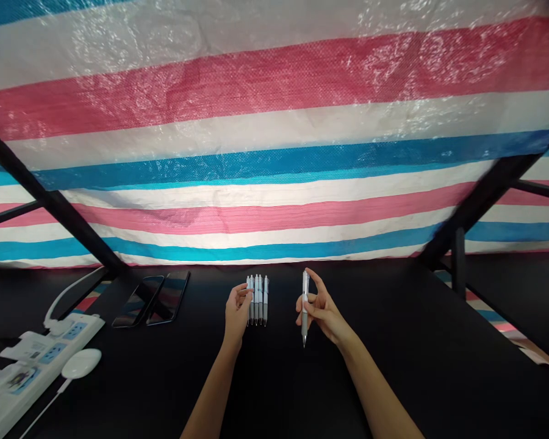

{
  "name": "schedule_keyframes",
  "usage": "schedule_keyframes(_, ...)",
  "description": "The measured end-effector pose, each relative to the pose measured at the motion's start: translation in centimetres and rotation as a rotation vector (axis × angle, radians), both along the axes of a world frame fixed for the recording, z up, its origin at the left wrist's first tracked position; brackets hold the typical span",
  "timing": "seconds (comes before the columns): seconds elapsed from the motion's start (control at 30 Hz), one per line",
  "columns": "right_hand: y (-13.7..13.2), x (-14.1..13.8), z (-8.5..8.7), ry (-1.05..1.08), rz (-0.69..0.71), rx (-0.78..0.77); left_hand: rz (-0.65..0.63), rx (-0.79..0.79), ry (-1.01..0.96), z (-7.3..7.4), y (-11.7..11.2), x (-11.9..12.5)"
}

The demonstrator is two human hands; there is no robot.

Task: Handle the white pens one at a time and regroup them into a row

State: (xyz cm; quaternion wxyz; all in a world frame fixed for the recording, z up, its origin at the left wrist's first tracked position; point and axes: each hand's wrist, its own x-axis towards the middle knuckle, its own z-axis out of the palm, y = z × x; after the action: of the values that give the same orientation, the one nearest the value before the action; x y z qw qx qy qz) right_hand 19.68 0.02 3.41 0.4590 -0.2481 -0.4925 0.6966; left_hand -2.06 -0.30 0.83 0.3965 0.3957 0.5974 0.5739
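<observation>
My right hand (324,308) holds a white click pen (305,305) with a grey grip, its metal tip pointing down and its button end up by my raised index finger. The thumb and fingers close around the middle of the barrel. To the left, several matching pens (257,305) lie side by side in a row on the black table, tips toward me. My left hand (238,308) is at the left edge of this row, fingers loosely curved. Its fingertips partly cover the leftmost pen and seem to touch it.
Two dark phones (165,302) lie left of the pens. Farther left is a white power strip (50,360) with plugs and cables, beside a round white charger (81,364). Black frame bars (82,225) slope at both sides. A striped plastic sheet (256,213) hangs behind the table.
</observation>
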Motion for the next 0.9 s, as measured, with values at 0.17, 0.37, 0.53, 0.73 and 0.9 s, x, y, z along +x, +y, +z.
schedule_keyframes(0.17,0.16,0.07,0.05,0.033,-0.086,0.016,0.007,0.001,-0.001,0.12,0.04,0.02)
schedule_keyframes(0.37,0.17,0.09,0.01,0.026,-0.097,0.013,0.006,-0.006,-0.014,0.22,0.04,0.06)
schedule_keyframes(0.53,0.1,0.13,0.11,0.012,-0.067,0.008,0.013,-0.001,-0.015,0.25,0.0,0.05)
schedule_keyframes(0.73,0.17,0.09,-0.03,-0.002,-0.026,0.006,0.008,0.011,-0.015,0.34,-0.12,0.06)
schedule_keyframes(0.9,0.17,0.0,-0.02,-0.006,-0.018,0.004,0.009,-0.008,-0.012,0.28,-0.04,0.08)
